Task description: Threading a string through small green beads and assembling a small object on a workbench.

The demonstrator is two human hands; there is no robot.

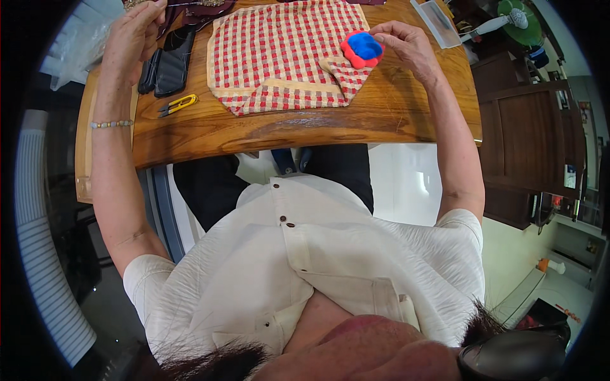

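My left hand point(138, 32) is raised at the upper left, thumb and fingertips pinched together. A thin dark line runs from those fingertips to the right; whether it is a needle or thread I cannot tell. My right hand point(410, 49) has thumb and forefinger closed at the upper right rim of a red, flower-shaped holder with a blue middle point(365, 47). What they pinch, if anything, is too small to make out. The holder rests on a red and cream checked cloth point(279, 51), whose near corners are folded over.
Yellow-handled thread snips point(179, 105) lie left of the cloth on the wooden table point(273, 133). Behind them are a black case point(174, 60) and dark maroon beaded fabric point(206, 11). A clear plastic tray point(438, 24) sits at the far right. Dark wooden furniture point(527, 136) stands beyond.
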